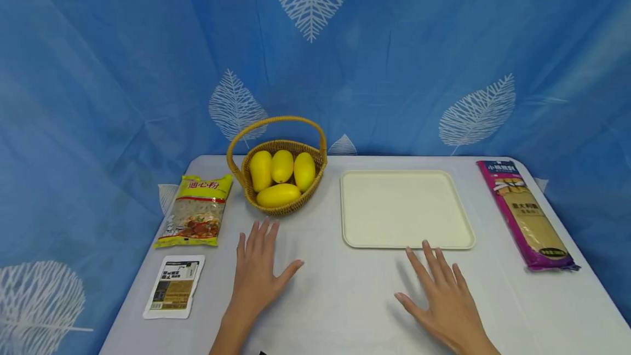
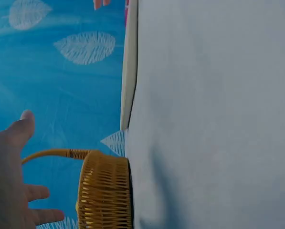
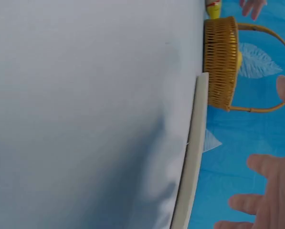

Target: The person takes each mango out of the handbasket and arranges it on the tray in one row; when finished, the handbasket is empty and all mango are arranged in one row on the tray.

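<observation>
In the head view my left hand hovers over the white table with fingers straight and thumb spread, just in front of a wicker basket. Several yellow mangoes lie in that basket, under its arched handle. My right hand is spread too, holding nothing, its fingertips near the front rim of a cream tray. The left wrist view has the basket beyond the left hand. In the right wrist view, the tray's edge runs beside the right hand.
At the left lie a yellow bag of pasta and a small white packet with a brown label. A purple pack of noodles lies along the right edge. A blue cloth with white leaf prints hangs behind the table.
</observation>
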Tool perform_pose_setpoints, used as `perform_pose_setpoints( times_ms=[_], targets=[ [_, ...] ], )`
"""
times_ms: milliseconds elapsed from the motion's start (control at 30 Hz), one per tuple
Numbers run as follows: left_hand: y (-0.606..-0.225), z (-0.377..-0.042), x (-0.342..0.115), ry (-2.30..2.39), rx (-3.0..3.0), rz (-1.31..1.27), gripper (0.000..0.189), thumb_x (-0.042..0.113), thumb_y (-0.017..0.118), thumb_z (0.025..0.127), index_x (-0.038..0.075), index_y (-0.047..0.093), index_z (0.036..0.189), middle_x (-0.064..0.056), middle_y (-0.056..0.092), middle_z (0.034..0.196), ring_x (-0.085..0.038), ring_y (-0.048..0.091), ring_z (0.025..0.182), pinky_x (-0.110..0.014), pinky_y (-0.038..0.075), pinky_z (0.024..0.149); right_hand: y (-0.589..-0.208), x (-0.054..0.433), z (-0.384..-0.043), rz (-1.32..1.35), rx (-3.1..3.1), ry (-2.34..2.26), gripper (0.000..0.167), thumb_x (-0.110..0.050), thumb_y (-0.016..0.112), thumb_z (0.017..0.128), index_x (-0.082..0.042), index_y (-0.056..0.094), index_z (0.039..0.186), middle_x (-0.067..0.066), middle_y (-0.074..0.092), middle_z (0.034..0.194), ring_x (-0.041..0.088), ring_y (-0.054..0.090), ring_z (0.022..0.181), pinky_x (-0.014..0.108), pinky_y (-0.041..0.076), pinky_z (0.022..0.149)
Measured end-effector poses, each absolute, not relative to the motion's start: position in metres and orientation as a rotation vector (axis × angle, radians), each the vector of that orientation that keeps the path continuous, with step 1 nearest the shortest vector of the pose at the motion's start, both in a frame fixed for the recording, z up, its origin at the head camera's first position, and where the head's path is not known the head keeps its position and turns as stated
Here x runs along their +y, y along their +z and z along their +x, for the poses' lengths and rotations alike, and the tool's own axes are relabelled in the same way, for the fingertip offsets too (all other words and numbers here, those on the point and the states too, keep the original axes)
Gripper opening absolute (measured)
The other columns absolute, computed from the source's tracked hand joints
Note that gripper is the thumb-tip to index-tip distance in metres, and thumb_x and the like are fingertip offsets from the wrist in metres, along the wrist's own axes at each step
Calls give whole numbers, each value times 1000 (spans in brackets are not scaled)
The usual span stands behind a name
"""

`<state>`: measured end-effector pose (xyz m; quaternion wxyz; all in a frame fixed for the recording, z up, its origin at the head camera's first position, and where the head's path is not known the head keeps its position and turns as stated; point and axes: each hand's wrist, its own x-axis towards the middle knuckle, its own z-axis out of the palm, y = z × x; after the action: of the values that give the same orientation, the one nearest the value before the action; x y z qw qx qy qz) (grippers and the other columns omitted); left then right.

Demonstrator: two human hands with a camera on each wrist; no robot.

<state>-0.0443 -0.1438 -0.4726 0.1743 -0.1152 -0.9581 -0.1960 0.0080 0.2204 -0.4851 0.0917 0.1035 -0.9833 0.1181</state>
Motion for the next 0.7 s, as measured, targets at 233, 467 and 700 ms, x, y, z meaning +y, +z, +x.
perform_pose_setpoints(
  times_ms=[233, 467, 700],
  targets=[
    [-466, -80, -159, -1060, -2628, -88, 84, 40, 72, 88, 4, 30, 151, -21, 31, 155, -38, 29, 143, -65, 24, 111, -472, 203, -17, 469, -2753, 582, 77, -41, 74, 84, -19, 41, 150, 15, 36, 156, 40, 40, 137, 60, 37, 101],
    [-478, -116, -162, -1441, -2442, 105, 94, 36, 72, 89, 7, 12, 155, -16, 12, 161, -31, 13, 150, -57, 18, 119, -457, 180, -47, 595, -2705, 729, 73, -32, 76, 84, -20, 43, 148, 12, 40, 154, 37, 47, 131, 57, 41, 100],
    [-501, -133, -158, -1684, -2279, 162, 98, 28, 73, 89, 12, 3, 156, -14, 8, 163, -29, 11, 151, -53, 18, 120, -448, 163, -73, 676, -2658, 785, 73, -31, 78, 82, -15, 47, 146, 14, 44, 150, 36, 50, 129, 57, 44, 99]
  ],
)
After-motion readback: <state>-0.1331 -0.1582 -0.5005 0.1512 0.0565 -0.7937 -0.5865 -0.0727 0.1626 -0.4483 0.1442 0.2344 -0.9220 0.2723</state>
